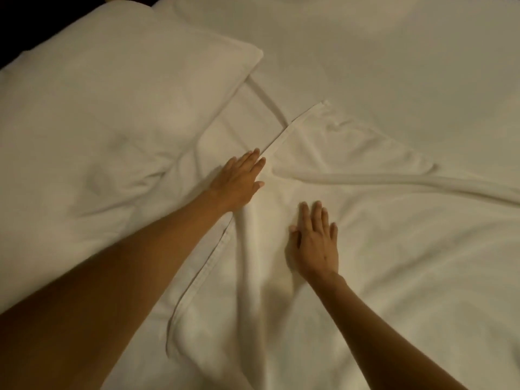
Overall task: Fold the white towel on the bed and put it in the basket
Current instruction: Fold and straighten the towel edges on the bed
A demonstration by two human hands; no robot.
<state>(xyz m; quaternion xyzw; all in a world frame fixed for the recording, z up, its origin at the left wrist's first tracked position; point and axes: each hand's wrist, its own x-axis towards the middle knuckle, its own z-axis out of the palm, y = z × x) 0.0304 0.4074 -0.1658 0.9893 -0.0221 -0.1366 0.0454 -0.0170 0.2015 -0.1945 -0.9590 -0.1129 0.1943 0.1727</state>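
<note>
The white towel lies spread over the bed in the middle of the head view, wrinkled, with a hemmed edge running from the lower left up to a corner at the upper middle. My left hand lies flat on the towel near that hemmed edge, fingers straight. My right hand presses flat on the towel a little lower and to the right, fingers straight and slightly spread. Neither hand grips the cloth. No basket is in view.
A large white pillow lies at the left, its corner overlapping the towel's edge. The white bed sheet fills the far and right side. A dark gap shows beyond the bed at the top left.
</note>
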